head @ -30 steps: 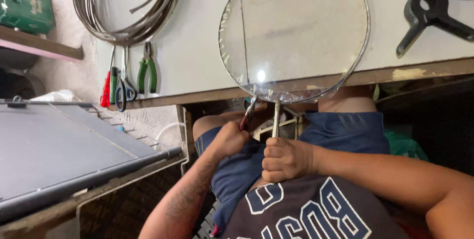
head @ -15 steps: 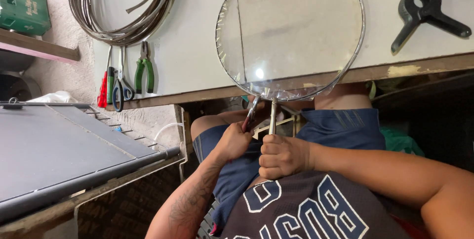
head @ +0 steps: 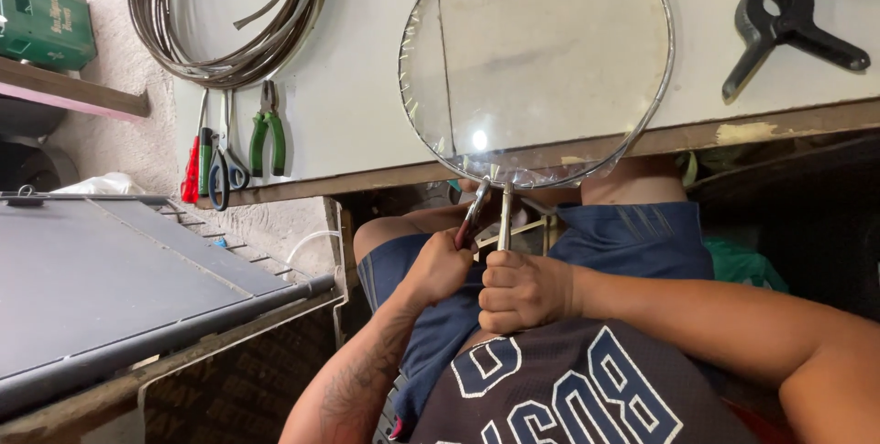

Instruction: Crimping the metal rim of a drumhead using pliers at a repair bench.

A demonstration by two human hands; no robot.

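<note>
A workshop corner with a pale desk (head: 367,87) seen from above, its wooden edge running across the view and the person's lap below it. The right hand (head: 524,290) is closed in a fist around the thin metal handle (head: 505,215) of a round mesh-covered hoop (head: 536,59), which lies flat on the desk with the handle reaching over the edge toward the lap. The left hand (head: 442,265) is closed on pliers (head: 472,215) with a reddish grip, whose nose meets the hoop's rim just beside the handle. Farther left on the desk lie green-handled pliers (head: 268,132), scissors (head: 223,164) and a red-handled tool (head: 192,169), below a coil of grey strap (head: 229,13). Black spring clamps (head: 788,18) with orange tips sit at the far right. A grey panel (head: 101,288) stands at lower left.
</note>
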